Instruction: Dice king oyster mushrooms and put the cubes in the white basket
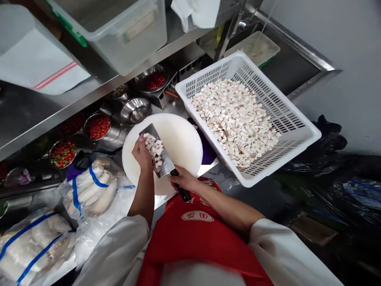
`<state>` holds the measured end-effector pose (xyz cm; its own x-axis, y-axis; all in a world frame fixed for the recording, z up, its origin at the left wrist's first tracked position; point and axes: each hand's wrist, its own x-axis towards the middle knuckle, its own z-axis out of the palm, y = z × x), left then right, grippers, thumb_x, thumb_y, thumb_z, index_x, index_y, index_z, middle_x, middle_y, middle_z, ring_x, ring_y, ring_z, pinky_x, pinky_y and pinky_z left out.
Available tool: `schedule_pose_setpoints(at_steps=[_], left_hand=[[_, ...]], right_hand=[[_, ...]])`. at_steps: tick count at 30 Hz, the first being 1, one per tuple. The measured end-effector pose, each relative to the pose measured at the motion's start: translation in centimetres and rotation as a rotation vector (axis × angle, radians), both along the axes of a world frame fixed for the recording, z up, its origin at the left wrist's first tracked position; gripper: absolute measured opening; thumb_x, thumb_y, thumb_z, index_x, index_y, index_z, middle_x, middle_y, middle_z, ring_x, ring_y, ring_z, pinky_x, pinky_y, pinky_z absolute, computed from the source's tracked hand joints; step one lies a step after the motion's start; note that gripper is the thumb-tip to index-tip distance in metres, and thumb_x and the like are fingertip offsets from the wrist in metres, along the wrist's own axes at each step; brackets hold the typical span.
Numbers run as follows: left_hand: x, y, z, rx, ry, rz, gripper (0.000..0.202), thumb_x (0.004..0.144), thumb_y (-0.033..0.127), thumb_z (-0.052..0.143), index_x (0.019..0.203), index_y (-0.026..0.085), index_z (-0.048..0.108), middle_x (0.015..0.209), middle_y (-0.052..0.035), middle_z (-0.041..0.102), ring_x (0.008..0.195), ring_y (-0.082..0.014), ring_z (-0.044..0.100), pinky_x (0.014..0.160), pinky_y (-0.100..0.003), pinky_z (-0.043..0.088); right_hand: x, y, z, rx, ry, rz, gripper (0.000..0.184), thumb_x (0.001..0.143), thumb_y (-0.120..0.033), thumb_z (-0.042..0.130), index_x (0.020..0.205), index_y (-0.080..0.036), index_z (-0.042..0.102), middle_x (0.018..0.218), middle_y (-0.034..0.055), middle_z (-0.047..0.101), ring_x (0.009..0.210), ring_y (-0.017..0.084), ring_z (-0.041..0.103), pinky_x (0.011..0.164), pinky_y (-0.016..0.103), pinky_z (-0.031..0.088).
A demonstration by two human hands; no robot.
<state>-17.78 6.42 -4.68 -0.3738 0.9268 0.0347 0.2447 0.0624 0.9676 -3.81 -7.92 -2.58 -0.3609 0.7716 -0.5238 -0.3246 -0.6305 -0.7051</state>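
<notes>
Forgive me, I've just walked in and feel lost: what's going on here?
A person's right hand grips a cleaver by its black handle over a round white board. Pale cubes lie on the blade, with the left hand close beside them. A white basket on the right holds many similar cubes; bagged pale produce lies at the left.

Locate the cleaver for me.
In the head view, left of centre, the cleaver is over the round white board, its handle in the right hand, the left hand at the white cubes on its blade.
</notes>
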Motion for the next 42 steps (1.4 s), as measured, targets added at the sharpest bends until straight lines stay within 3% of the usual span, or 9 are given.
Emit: schedule_pose_setpoints(at_steps=[5,9,13,16,20,24,30,34,42], left_hand=[[11.3,6.4,4.8,0.116,0.023,-0.297,0.031,0.090,0.042,0.057,0.103,0.018,0.072,0.108,-0.0041,0.073,0.109,-0.0188,0.066,0.104,-0.032,0.048],[22.0,8.9,7.5,0.308,0.185,-0.749,0.044,0.087,0.060,0.058,0.103,0.021,0.071,0.120,-0.0068,0.068,0.120,-0.0223,0.059,0.109,-0.036,0.043],[31.0,7.1,6.3,0.483,0.411,-1.145,0.059,0.085,0.074,0.049,0.123,0.031,0.063,0.149,-0.0031,0.047,0.144,-0.0270,0.034,0.121,-0.047,0.023],[34.8,7.0,3.1,0.401,0.500,-1.167,0.057,0.088,0.071,0.047,0.129,0.033,0.059,0.152,-0.0016,0.043,0.148,-0.0282,0.026,0.123,-0.050,0.013],[34.4,11.1,0.0,0.050,0.576,-0.970,0.050,0.088,0.058,0.059,0.124,0.023,0.064,0.147,-0.0099,0.048,0.145,-0.0329,0.031,0.121,-0.053,0.014],[31.2,14.0,0.2,-0.335,0.676,-0.891,0.046,0.091,0.053,0.054,0.107,0.012,0.069,0.129,-0.0216,0.060,0.128,-0.0381,0.051,0.109,-0.053,0.034],[29.9,10.2,0.9,-0.337,0.506,-1.013,0.046,0.062,0.045,0.085,0.094,0.015,0.070,0.104,-0.0120,0.069,0.096,-0.0296,0.066,0.086,-0.035,0.050],[30.0,8.5,1.3,-0.521,0.291,-1.036,0.036,0.067,0.024,0.081,0.100,0.015,0.070,0.098,-0.0105,0.068,0.071,-0.0206,0.067,0.068,-0.032,0.052],[28.0,7.5,2.7,-0.546,-0.093,-1.038,0.034,0.068,0.005,0.069,0.099,0.019,0.069,0.093,-0.0050,0.067,0.080,-0.0157,0.068,0.068,-0.024,0.054]], right_hand=[[7.6,0.9,5.2,0.116,-0.035,-0.235,0.031,0.072,-0.027,0.067,0.088,-0.025,0.040,0.056,-0.0101,0.055,0.043,0.012,0.052,0.040,0.025,0.047],[14.8,1.9,7.6,0.156,-0.154,-0.459,0.030,0.069,-0.023,0.064,0.089,-0.025,0.042,0.057,-0.0089,0.056,0.043,0.013,0.053,0.041,0.027,0.048],[21.5,2.4,8.1,0.107,-0.233,-0.603,0.033,0.063,-0.020,0.065,0.088,-0.025,0.043,0.056,-0.0079,0.056,0.043,0.014,0.053,0.040,0.027,0.047],[25.4,1.3,8.4,0.081,-0.239,-0.661,0.034,0.061,-0.018,0.065,0.088,-0.025,0.045,0.056,-0.0082,0.054,0.042,0.013,0.051,0.039,0.025,0.044],[29.4,-2.5,9.2,0.075,-0.289,-0.697,0.035,0.062,-0.019,0.069,0.089,-0.024,0.048,0.058,-0.0075,0.055,0.043,0.013,0.053,0.040,0.025,0.044],[32.2,-6.8,9.6,0.064,-0.384,-0.751,0.036,0.062,-0.021,0.073,0.088,-0.024,0.049,0.059,-0.0065,0.058,0.042,0.013,0.053,0.039,0.026,0.044],[32.7,-9.4,8.1,-0.055,-0.387,-0.825,0.033,0.061,-0.021,0.077,0.083,-0.024,0.052,0.058,-0.0045,0.058,0.044,0.015,0.052,0.039,0.028,0.045],[31.7,-10.0,7.3,-0.072,-0.358,-0.816,0.030,0.062,-0.021,0.077,0.081,-0.023,0.054,0.062,-0.0033,0.060,0.046,0.014,0.052,0.039,0.027,0.045],[30.2,-11.0,6.9,-0.052,-0.311,-0.781,0.029,0.064,-0.021,0.077,0.083,-0.023,0.056,0.067,-0.0030,0.061,0.046,0.014,0.053,0.039,0.028,0.045]])
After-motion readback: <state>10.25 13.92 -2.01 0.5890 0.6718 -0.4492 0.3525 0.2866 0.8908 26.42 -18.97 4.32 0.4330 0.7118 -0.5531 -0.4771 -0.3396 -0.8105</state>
